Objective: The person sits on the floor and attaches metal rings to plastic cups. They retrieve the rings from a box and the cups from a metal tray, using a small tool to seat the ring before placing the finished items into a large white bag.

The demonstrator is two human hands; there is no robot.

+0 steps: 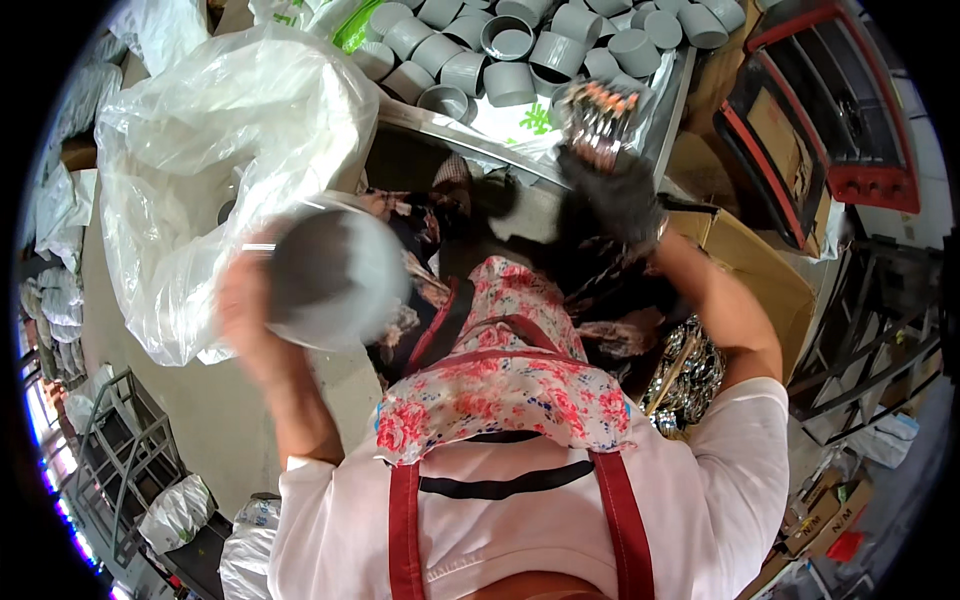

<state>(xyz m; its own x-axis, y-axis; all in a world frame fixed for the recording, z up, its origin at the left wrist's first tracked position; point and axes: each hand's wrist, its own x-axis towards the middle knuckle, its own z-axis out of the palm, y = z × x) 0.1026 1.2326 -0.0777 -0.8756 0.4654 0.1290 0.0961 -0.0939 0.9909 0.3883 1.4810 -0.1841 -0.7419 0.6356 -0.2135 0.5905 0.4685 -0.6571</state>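
My bare left hand (247,318), blurred by motion, grips the side of a grey round pipe fitting (385,290). The fitting is held up close, its dark hollow turned partly toward me. On my right hand (615,195) is a dark glove. Its fingers are closed on a bundle of shiny metal pieces (600,125) with orange-copper ends; their exact kind is too small to tell. That bundle is over the right end of a metal-edged table, beside many similar grey pipe fittings (510,84) heaped there.
A large clear plastic bag (150,210) stands open at the left. By my right side, an open cardboard box (765,285) stands near a heap of shiny metal pieces (690,375). A red-and-black metal frame (770,150) is at the far right, black racks (880,340) below it.
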